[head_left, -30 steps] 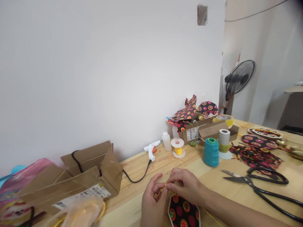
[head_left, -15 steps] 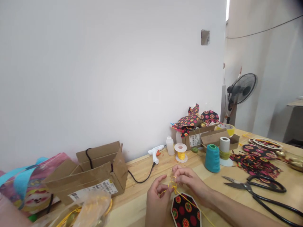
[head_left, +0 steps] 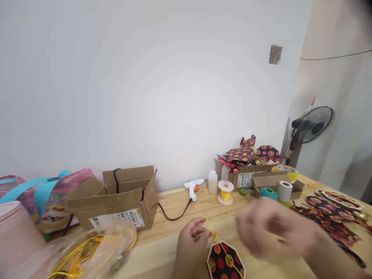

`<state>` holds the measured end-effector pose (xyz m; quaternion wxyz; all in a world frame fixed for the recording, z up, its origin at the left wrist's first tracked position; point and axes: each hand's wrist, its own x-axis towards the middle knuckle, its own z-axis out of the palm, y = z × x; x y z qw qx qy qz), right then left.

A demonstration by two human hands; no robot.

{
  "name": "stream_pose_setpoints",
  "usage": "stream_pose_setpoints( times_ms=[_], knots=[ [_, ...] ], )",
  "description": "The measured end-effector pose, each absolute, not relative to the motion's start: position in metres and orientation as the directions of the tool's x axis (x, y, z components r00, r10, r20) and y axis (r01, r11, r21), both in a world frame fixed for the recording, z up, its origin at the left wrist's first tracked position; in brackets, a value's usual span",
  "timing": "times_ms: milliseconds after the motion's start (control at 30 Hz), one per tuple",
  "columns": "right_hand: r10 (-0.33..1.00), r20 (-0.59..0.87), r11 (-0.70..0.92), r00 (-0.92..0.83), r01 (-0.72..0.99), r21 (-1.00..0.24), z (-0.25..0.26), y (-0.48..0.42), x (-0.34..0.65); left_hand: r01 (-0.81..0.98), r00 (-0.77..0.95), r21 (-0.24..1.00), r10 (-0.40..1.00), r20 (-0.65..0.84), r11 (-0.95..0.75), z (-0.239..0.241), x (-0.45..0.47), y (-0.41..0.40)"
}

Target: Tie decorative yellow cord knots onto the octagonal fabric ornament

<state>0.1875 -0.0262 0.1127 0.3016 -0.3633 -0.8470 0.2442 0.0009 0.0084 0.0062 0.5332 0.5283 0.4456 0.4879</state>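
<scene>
Left hand [head_left: 194, 241] curled, pinching yellow cord [head_left: 214, 235] — right hand [head_left: 279, 226] apart, blurred.

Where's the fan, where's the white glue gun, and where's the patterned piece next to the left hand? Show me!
Fan [head_left: 316, 124]: head view, on its round head.
Glue gun [head_left: 192, 191]: head view, on its white handle.
Patterned piece [head_left: 221, 260]: head view, on its dark front.

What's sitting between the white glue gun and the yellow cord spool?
In the head view, a white bottle stands between the glue gun and the spool.
</scene>
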Motion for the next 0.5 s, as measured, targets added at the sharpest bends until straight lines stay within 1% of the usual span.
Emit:
stream_pose_setpoints(
  times_ms=[33, 100, 133, 167, 233, 300, 400, 500],
  knots=[
    [0.762, 0.317, 0.618, -0.565, 0.487, -0.617, 0.106, -0.023, 0.178, -0.048, 0.135, 0.998, 0.99, 0.045, -0.039, 0.005, 0.001, 0.009],
    [0.837, 0.335, 0.547, -0.433, 0.69, -0.474, 0.086, -0.014, 0.16, -0.019, 0.15, 0.998, 0.986, 0.067, -0.065, 0.004, 0.002, 0.009],
    [0.863, 0.315, 0.499, -0.394, 0.761, -0.415, 0.075, -0.009, 0.153, 0.005, 0.152, 0.997, 0.985, 0.08, -0.082, 0.003, 0.002, 0.009],
    [0.886, 0.292, 0.455, -0.359, 0.794, -0.404, 0.064, -0.005, 0.149, 0.033, 0.154, 0.995, 0.984, 0.089, -0.095, 0.002, 0.002, 0.009],
    [0.911, 0.247, 0.408, -0.331, 0.814, -0.413, 0.045, 0.003, 0.147, 0.081, 0.16, 0.991, 0.983, 0.092, -0.106, 0.001, 0.002, 0.009],
    [0.915, 0.22, 0.403, -0.338, 0.799, -0.447, 0.033, 0.009, 0.152, 0.106, 0.177, 0.989, 0.981, 0.082, -0.102, 0.002, 0.003, 0.009],
    [0.913, 0.184, 0.405, -0.364, 0.754, -0.518, 0.026, 0.014, 0.163, 0.131, 0.21, 0.988, 0.976, 0.053, -0.082, 0.004, 0.003, 0.008],
    [0.923, 0.176, 0.379, -0.343, 0.728, -0.571, 0.023, 0.018, 0.169, 0.186, 0.222, 0.981, 0.975, 0.017, -0.059, 0.005, 0.003, 0.007]
  ],
)
